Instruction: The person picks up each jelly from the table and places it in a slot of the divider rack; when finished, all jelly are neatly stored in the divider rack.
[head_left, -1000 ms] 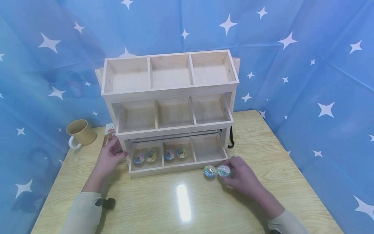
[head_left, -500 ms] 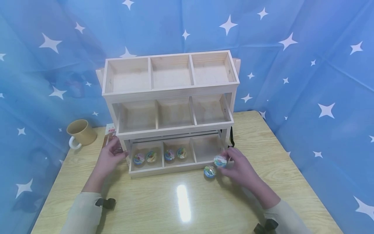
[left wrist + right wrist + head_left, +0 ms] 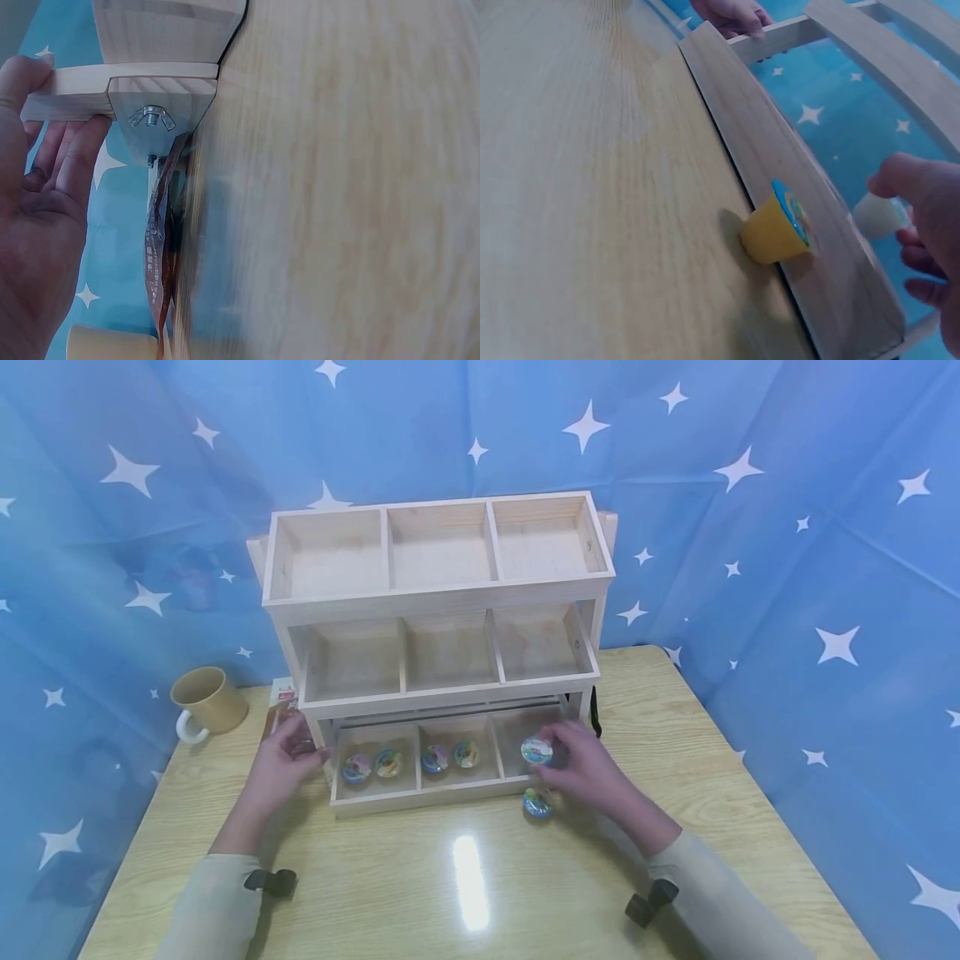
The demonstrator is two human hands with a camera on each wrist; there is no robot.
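My right hand [image 3: 583, 768] pinches a small white jelly cup [image 3: 536, 751] with a printed foil lid. It holds the cup over the right compartment of the bottom tier of a wooden three-tier rack [image 3: 438, 598]. A yellow jelly cup [image 3: 769, 234] with a blue-edged lid stands on the table just in front of that tier. Jelly cups sit in pairs in the other bottom compartments, one pair at left [image 3: 372, 765] and one in the middle [image 3: 450, 756]. At the rack's left side, my left hand [image 3: 45, 225] grips a wooden upright between thumb and fingers.
A tan mug [image 3: 210, 700] with a white handle stands at the table's back left. Behind the left hand, a brown printed packet [image 3: 159, 247] leans by the rack. A wing nut [image 3: 151, 116] sticks out of the rack's side. Blue star-patterned cloth [image 3: 780, 552] hangs around the table.
My right hand has lifted the white jelly cup from the table beside the yellow one and moved it up and left, over the bottom-right compartment. The left hand stays put.
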